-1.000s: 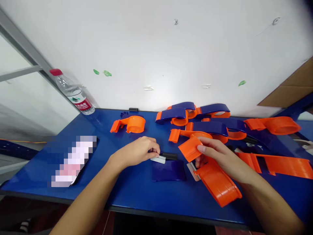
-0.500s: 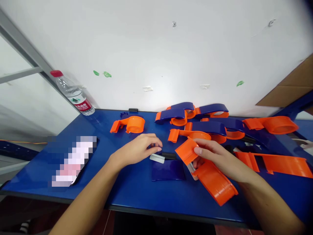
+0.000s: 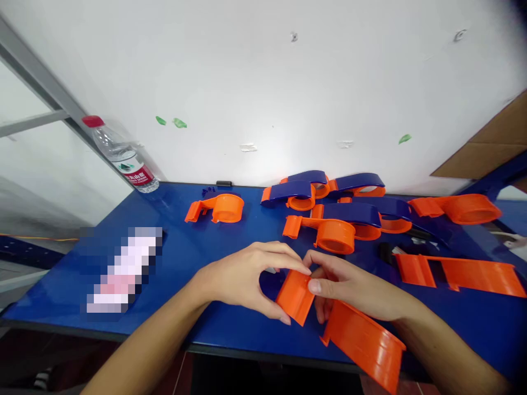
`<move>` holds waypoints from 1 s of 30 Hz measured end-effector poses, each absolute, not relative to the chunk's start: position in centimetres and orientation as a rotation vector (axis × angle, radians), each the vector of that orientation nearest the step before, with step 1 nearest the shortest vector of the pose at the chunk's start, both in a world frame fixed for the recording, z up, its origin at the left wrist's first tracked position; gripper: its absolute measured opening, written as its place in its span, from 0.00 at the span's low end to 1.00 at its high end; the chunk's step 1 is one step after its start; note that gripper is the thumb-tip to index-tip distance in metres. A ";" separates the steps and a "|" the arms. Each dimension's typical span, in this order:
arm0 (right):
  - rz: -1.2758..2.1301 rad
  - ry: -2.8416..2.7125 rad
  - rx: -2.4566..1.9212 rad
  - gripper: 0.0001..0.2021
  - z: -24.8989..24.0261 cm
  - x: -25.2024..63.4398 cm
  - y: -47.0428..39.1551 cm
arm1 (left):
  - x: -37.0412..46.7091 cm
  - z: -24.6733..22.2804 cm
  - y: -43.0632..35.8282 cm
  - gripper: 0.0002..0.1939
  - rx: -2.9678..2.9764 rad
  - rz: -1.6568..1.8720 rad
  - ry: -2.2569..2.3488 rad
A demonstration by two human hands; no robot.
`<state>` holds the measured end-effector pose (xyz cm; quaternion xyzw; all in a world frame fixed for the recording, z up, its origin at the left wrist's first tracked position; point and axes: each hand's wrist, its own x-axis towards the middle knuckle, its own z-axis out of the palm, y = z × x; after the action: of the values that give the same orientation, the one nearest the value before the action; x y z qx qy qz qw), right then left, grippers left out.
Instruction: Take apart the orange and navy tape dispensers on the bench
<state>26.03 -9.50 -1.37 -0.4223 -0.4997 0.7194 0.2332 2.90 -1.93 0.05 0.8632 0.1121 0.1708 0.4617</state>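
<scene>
An orange plastic tape dispenser body is held just above the front of the table. My right hand grips its narrow middle, with the thumb on the flat head end and the round ring hanging toward me. My left hand is curved around the head, its thumb and fingertips at opposite edges of it. Behind my left fingers, a dark blue cover lies on the table, mostly hidden. A pale sliver beside it may be a toothed metal blade, largely covered by my hand.
Several blue-and-orange tape dispensers stand along the wall. More orange bodies lie nearby and at right. Small blue parts lie behind another orange body. At left are a water bottle and a blurred phone-like object.
My left hand has moved right and forward of the blade to the dispenser's head, closing on its edges. My right hand has shifted slightly left and lower with the dispenser body.
</scene>
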 end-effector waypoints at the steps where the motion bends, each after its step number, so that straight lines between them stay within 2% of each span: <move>1: 1.959 -1.380 -1.170 0.19 -1.2 26.1 -9.4 | 2.8 0.2 -1.9 0.31 2.137 0.415 0.293; 4: 1.837 -1.424 -1.182 0.20 -0.5 27.4 -9.3 | 2.4 0.7 -1.8 0.28 2.170 0.428 0.373; 8: 1.522 -1.582 -1.120 0.30 0.6 31.0 -9.6 | 2.3 0.7 -1.6 0.30 2.180 0.617 0.517; 11: 1.181 -1.783 -1.352 0.35 0.6 32.8 -10.3 | 2.5 0.2 -1.5 0.30 2.179 0.738 0.600; 14: 0.876 -1.894 -1.559 0.30 0.3 33.4 -10.8 | 2.7 -0.5 -1.4 0.31 2.187 0.713 0.632; 19: 0.695 -1.876 -1.495 0.21 0.3 35.3 -10.5 | 2.8 -1.0 -1.6 0.51 2.280 0.398 0.755; 21: 0.630 -1.769 -1.502 0.20 0.3 36.4 -10.3 | 3.0 -1.0 -2.2 0.53 2.398 0.226 0.791; 24: 0.606 -1.700 -1.518 0.19 0.1 37.1 -9.9 | 3.4 -1.4 -3.5 0.50 2.581 0.060 0.730; 30: 0.723 -1.746 -1.567 0.23 -0.4 35.7 -9.7 | 3.4 -3.8 -5.9 0.36 2.807 -0.100 0.754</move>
<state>35.66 -9.67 -0.44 -0.6009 -0.6698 0.2774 0.3366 3.37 -5.89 -3.75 0.9587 0.2574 -0.0341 0.1163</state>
